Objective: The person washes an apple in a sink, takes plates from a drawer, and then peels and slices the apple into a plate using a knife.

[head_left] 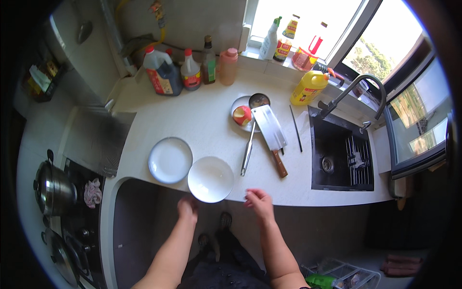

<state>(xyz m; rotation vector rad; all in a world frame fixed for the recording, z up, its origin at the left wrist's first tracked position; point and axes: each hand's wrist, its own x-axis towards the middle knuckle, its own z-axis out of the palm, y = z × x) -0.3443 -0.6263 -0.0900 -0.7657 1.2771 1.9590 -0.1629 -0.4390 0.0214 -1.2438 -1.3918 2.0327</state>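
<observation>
A white bowl (211,177) sits at the counter's front edge, with a shallow white plate (170,160) beside it on the left. My left hand (188,208) is blurred just below the bowl, and nothing shows in it. To the bowl's right, my right hand (260,203) hovers at the counter edge with loosely bent fingers, holding nothing. Farther back, a partly peeled red apple (242,115) rests on a small plate (235,104). A ladle (247,156) has its head on that plate. The wooden-handled cleaver (270,127) lies with its blade by the ladle.
A dark chopstick (296,128) lies left of the black sink (329,148) with its tall faucet (361,81). Several bottles, including a dark-filled jug (162,74), line the back. A yellow bottle (308,88) stands near the faucet. Left is a stove with a steel pot (57,191).
</observation>
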